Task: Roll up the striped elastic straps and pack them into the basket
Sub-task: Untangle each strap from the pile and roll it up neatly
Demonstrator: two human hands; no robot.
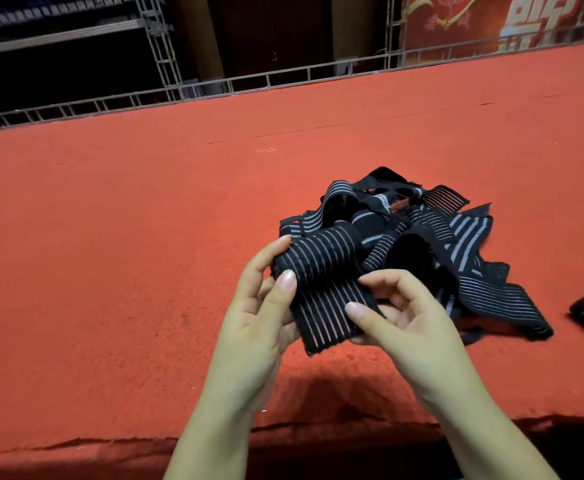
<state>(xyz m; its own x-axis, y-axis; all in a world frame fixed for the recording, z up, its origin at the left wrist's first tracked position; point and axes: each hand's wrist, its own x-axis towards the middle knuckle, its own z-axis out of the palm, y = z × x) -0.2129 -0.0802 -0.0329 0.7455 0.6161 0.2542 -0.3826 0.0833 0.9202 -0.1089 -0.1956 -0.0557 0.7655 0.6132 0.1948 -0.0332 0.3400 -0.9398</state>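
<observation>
Carpet [110, 254], red, bears a tangled pile of straps [432, 237], black with thin pale stripes. Just in front, one strap [321, 292], part-curled at its top, is pinched between left hand [266, 320] and right hand [401, 317].

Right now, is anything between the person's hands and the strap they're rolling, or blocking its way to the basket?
Nothing between: the left hand and right hand already grip the striped strap. No basket is in view, so that path cannot be judged.
</observation>
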